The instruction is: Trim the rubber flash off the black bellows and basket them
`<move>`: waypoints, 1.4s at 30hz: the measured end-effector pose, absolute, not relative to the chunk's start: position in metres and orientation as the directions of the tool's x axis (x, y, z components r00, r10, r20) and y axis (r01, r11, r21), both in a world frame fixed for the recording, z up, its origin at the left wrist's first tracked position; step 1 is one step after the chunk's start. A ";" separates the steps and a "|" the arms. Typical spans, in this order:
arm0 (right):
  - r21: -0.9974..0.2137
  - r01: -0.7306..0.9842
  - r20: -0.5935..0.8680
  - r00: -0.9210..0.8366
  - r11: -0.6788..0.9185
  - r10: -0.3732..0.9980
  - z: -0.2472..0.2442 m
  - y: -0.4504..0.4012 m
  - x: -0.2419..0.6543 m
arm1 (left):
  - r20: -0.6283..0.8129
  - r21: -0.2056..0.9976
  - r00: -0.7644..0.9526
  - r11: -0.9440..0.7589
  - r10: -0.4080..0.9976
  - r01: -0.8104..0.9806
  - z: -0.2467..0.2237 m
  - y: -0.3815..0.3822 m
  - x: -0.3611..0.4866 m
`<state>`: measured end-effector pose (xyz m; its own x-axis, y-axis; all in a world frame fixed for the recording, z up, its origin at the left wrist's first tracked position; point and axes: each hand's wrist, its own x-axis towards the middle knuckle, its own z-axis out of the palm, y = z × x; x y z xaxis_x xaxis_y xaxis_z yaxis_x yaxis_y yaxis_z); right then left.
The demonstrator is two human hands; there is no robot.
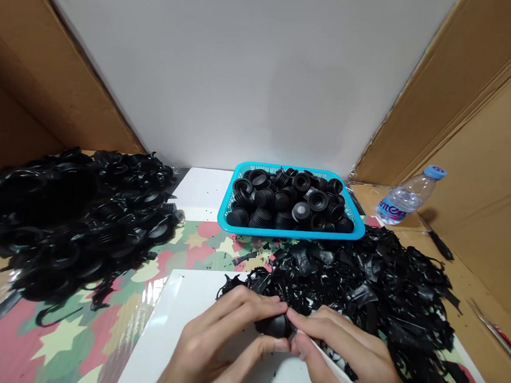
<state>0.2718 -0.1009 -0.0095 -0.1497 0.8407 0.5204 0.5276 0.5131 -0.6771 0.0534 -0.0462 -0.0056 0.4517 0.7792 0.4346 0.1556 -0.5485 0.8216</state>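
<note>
My left hand (221, 335) is closed around a small black rounded rubber part (274, 326), thumb below it and fingers above. From the other side, my right hand (352, 350) pinches a thin white strip-like tool (341, 372), whose tip meets the part's right edge between my fingertips. The tool's exact kind is hard to make out, and its tip is hidden. Both hands are over a white board (158, 336). Just beyond them spreads a heap of black rubber scraps (371, 287), curled and shredded.
A blue basket (291, 234) full of black ribbed rubber parts stands behind the scraps. At the left is a large pile of black parts (87, 220). On the right are a water bottle (406, 196), a black-handled tool (441, 245) and a slim red-and-metal tool (501, 337). Cardboard walls flank the table.
</note>
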 end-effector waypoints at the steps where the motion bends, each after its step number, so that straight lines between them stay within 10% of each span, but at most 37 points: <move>1: -0.646 0.552 0.538 -0.159 0.527 0.828 -0.008 -0.101 0.272 | 0.433 0.819 0.454 -0.550 0.779 0.162 -0.006 -0.048 0.053; 13: -0.265 0.849 0.672 -0.179 0.458 0.719 -0.026 -0.104 0.259 | 0.420 0.832 0.367 -0.514 0.830 0.211 -0.016 -0.050 0.066; 22: -0.399 0.872 0.659 0.058 0.283 0.750 -0.026 -0.093 0.293 | 0.284 0.887 0.486 -0.419 0.826 0.194 -0.014 -0.055 0.060; 42: -0.626 0.647 0.500 -0.095 0.435 0.861 -0.012 -0.111 0.272 | 0.346 0.860 0.493 -0.481 0.798 0.174 -0.012 -0.053 0.044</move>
